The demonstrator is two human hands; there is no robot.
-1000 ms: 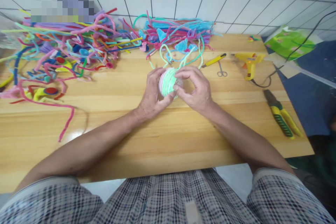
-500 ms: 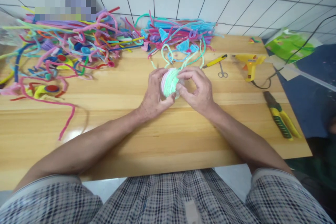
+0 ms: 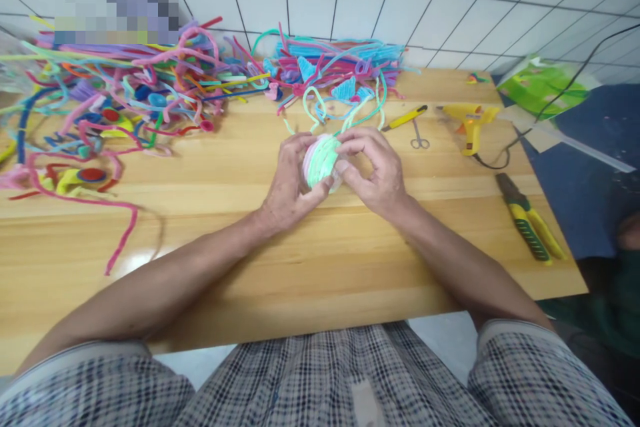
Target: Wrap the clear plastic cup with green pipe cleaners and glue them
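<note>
A round ball wound with pipe cleaners (image 3: 321, 161), pale green with a pink-lilac band on its left, is between my two hands above the table. My left hand (image 3: 294, 180) wraps its left side, with the thumb along the lower edge. On the other side, my right hand (image 3: 373, 167) curls its fingers over the top right, thumb and fingertips pressing the green strands. Something clear shows at the ball's lower right; I cannot make out what. Just beyond lie loose pale green pipe cleaners (image 3: 314, 101).
Tangled coloured pipe cleaners (image 3: 145, 67) fill the table's back left, with a blue bundle (image 3: 350, 49) behind. To the right are a yellow utility knife (image 3: 407, 117), small scissors (image 3: 419, 142), a yellow glue gun (image 3: 469, 123) with its cord, and green-yellow pliers (image 3: 527, 220) near the edge.
The view has shifted slightly, so the table things sit a little further left. Both hands keep the same hold on the ball, with hardly any finger movement.
</note>
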